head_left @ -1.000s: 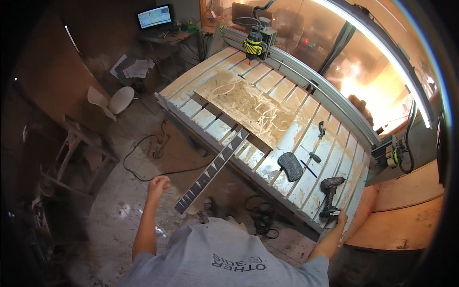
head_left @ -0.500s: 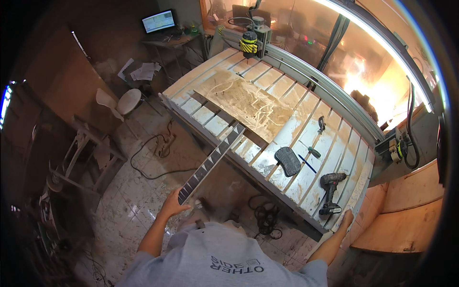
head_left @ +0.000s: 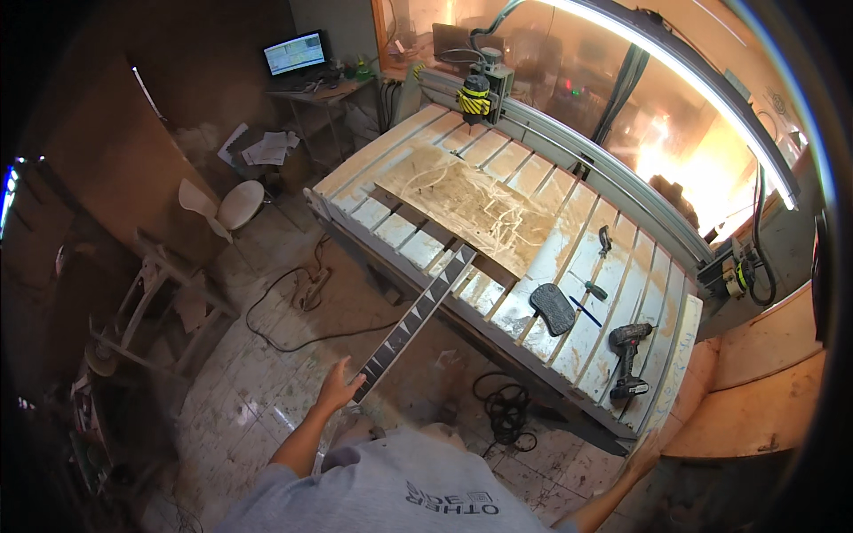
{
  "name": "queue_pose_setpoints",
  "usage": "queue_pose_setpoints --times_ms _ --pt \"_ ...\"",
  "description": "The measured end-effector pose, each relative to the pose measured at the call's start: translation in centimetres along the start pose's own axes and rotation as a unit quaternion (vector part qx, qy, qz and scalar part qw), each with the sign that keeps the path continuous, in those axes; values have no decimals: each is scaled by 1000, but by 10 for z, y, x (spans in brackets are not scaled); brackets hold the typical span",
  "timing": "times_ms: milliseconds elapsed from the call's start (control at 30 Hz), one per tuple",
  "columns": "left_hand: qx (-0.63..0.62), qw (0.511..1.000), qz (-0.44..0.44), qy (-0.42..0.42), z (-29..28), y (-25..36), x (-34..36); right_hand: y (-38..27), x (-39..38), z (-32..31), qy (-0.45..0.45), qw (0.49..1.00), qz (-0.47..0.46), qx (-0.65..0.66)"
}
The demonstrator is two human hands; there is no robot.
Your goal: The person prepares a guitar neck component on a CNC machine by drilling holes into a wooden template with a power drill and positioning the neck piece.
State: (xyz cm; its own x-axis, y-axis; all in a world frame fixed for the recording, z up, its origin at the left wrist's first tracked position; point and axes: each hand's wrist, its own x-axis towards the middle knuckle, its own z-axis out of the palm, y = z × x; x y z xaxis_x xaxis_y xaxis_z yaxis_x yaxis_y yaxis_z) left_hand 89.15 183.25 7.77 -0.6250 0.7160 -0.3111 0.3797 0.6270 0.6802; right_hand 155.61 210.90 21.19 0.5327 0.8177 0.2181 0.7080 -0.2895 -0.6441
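Note:
My left hand (head_left: pixel 338 388) is closed around the near end of a guitar neck (head_left: pixel 410 329), whose dark fingerboard carries pale pointed inlays. The neck slants up and away to the right, and its far end overlaps the front edge of a slatted machine table (head_left: pixel 569 355). I cannot tell whether it rests there. Beside that far end lies a thin wooden board (head_left: pixel 462 209) with carved lines and loose strips on it. My right hand (head_left: pixel 647 451) is low at the right, near the table's front right corner. It is blurred and dim, so its fingers do not show clearly.
On the table's right half lie a dark oval pad (head_left: pixel 553 309), a screwdriver (head_left: pixel 596 290), a blue pen (head_left: pixel 585 311), a clamp (head_left: pixel 605 240) and a cordless drill (head_left: pixel 625 360). A router spindle (head_left: pixel 475 98) stands at the back. Cables (head_left: pixel 505 413) coil on the floor.
My right hand has come off the table's corner and moved down towards me. My left hand keeps hold of the guitar neck. The whole view has shifted slightly.

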Motion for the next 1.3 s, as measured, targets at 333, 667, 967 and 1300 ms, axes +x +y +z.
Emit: queue_pose_setpoints --times_ms 333,667,967,1300 --pt "-69 897 406 159 -148 53 33 -223 -205 0 -189 910 -346 -125" --pt "82 912 376 -142 -207 47 20 -476 -397 127 -436 557 -661 -251" --pt "-111 978 119 -130 -201 -96 65 -498 -499 243 -318 638 -677 182" --pt "-70 983 105 -137 -148 -69 167 -371 -544 244 -489 823 -194 214"
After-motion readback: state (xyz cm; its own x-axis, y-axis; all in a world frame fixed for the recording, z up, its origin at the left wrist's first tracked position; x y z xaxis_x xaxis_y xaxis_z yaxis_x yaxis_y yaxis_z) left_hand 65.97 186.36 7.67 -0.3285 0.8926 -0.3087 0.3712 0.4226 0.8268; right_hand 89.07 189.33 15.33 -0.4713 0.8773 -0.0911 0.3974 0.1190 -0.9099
